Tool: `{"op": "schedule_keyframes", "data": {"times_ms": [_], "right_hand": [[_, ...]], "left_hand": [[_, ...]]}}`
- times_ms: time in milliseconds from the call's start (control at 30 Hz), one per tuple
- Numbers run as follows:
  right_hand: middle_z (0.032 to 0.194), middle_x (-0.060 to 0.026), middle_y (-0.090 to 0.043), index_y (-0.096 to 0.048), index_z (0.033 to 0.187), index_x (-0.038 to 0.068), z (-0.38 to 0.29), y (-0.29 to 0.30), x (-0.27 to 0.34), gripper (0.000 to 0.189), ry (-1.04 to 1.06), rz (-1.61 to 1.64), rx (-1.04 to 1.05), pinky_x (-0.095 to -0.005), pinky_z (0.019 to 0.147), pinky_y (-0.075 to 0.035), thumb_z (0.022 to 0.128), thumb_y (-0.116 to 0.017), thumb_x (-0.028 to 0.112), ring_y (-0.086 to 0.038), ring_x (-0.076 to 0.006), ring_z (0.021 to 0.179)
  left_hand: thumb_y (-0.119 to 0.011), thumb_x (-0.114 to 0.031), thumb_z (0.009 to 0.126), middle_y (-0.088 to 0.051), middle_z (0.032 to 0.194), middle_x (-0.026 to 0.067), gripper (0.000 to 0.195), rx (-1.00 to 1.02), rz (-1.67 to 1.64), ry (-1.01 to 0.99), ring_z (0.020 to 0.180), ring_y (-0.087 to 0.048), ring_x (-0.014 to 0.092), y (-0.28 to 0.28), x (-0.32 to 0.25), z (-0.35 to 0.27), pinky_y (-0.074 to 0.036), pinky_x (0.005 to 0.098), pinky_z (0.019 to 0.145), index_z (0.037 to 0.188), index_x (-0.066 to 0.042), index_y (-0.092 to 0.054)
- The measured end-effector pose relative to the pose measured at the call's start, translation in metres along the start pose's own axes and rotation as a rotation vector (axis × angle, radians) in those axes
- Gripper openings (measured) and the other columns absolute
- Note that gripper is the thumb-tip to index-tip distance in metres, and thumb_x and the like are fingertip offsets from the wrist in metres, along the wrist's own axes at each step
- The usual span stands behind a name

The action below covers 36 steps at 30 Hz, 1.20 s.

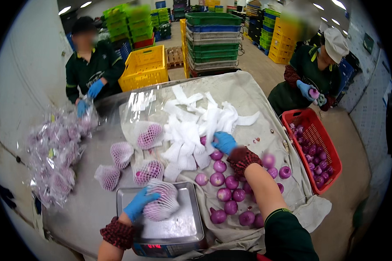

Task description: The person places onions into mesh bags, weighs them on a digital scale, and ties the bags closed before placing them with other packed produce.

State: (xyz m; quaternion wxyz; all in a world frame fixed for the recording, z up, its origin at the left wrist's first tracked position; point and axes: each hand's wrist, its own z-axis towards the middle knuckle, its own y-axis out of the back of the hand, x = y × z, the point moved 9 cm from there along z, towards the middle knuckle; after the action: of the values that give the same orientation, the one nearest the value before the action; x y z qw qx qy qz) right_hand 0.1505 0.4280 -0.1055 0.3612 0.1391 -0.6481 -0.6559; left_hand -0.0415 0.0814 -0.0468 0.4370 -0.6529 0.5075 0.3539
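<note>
My left hand (141, 201), in a blue glove, grips a white foam net sleeve (161, 199) with red onions inside, over the steel pan of a digital scale (173, 228). Gloved in blue too, my right hand (224, 142) reaches to the right edge of a heap of white foam net sleeves (183, 130); its fingers are curled and partly hidden, so whether it holds a sleeve cannot be told. Loose red onions (224, 194) lie on the cloth below and around my right forearm. Several netted onion packs (122, 155) rest left of the heap.
Bagged onion packs (57, 156) are piled at the table's left, where a co-worker (94, 65) handles one. At the right, another co-worker (313, 68) holds an onion above a red crate (334, 156) of onions. Stacked crates (212, 49) and a yellow crate (143, 68) stand beyond the table.
</note>
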Motion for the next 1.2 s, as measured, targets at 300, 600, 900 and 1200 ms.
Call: {"op": "schedule_keyframes", "data": {"times_ms": [300, 600, 900, 1200], "right_hand": [[0.095, -0.0147, -0.067, -0.061, 0.104, 0.012, 0.037, -0.023, 0.042, 0.039, 0.135, -0.025, 0.287, -0.0446, 0.068, -0.052, 0.074, -0.061, 0.037, -0.065, -0.0348, 0.083], [0.110, -0.0147, -0.062, -0.050, 0.123, 0.008, -0.048, 0.015, -0.071, 0.065, -0.266, 0.608, 0.066, -0.0372, 0.087, -0.046, 0.075, -0.067, 0.048, -0.060, -0.0281, 0.102], [0.074, -0.0051, -0.059, -0.058, 0.089, 0.002, -0.184, 0.079, -0.035, 0.041, -0.732, 1.693, 0.067, -0.0265, 0.057, -0.051, 0.087, -0.060, 0.043, -0.059, -0.0148, 0.062], [0.118, -0.0149, -0.057, -0.041, 0.133, -0.001, -0.243, 0.086, -0.018, 0.062, -0.270, 0.771, 0.145, -0.0318, 0.091, -0.045, 0.087, -0.061, 0.036, -0.054, -0.0210, 0.106]], "left_hand": [[-0.051, -0.040, 0.092, -0.059, 0.120, 0.0094, 0.048, -0.387, -0.485, -0.240, 0.105, -0.059, 0.023, 0.156, -0.063, 0.084, -0.049, 0.0383, 0.090, 0.123, -0.004, -0.053], [-0.062, -0.023, 0.088, -0.052, 0.120, 0.0114, 0.050, -0.948, 0.130, -0.401, 0.108, -0.051, 0.021, 0.166, -0.053, 0.052, -0.044, 0.0317, 0.091, 0.128, 0.001, -0.044], [-0.054, -0.013, 0.091, -0.061, 0.115, 0.0099, 0.028, -0.312, 0.550, -0.510, 0.104, -0.057, 0.019, -0.026, -0.046, 0.074, -0.042, 0.0328, 0.093, 0.116, -0.003, -0.059], [-0.056, -0.015, 0.083, -0.060, 0.096, 0.0129, 0.035, -0.035, 1.550, -0.785, 0.092, -0.058, 0.032, -0.123, 0.007, 0.218, -0.048, 0.0444, 0.074, 0.116, -0.004, -0.053]]}}
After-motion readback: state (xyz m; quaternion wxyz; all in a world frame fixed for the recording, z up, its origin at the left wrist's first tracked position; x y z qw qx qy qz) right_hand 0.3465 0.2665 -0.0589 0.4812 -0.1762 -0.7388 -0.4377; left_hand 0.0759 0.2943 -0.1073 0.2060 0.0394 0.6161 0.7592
